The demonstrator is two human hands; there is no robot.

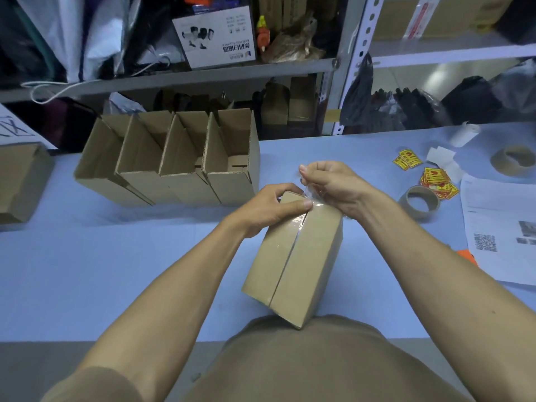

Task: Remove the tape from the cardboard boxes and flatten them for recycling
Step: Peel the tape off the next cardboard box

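A closed brown cardboard box (298, 256) stands tilted on the light blue table, its near corner against my body. Clear tape (300, 220) runs along its centre seam. My left hand (272, 207) grips the far end of the box, thumb pressing on the top beside the seam. My right hand (327, 184) pinches the peeled end of the clear tape just above the far edge of the box and holds it lifted. The far face of the box is hidden behind both hands.
Several open cardboard boxes (171, 158) stand in a row at the back left. Another box (20, 181) sits at the left edge. Empty tape rolls (420, 201), yellow stickers (435, 181) and printed papers (499, 233) lie on the right. Metal shelves (203, 74) rise behind the table (116, 271).
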